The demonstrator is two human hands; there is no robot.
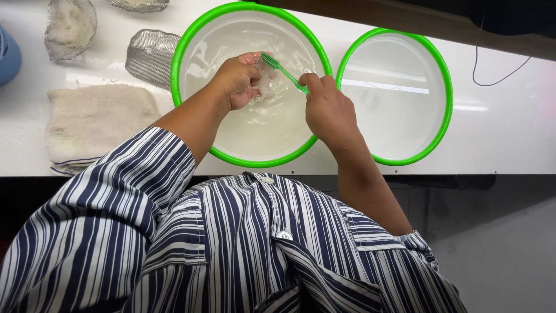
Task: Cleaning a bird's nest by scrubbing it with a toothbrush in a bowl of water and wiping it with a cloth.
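From the head camera, looking straight down, the left hand [240, 78] sits at the upper centre of the frame, inside a white basin with a green rim [184, 43] that holds water. Its fingers are curled around a small, pale, translucent item [267, 87]; what the item is cannot be made out. The right hand [327, 107], just right of centre, is closed around the handle of a green toothbrush [284, 71], whose bristle end rests against the pale item. A second green-rimmed basin [446, 75] stands touching the first on its right. At the upper left lie three pieces of metal mesh [152, 55], and below them a folded beige towel [98, 122] on the white counter [504, 133]. A blue and white striped shirt [231, 249] fills the lower frame.
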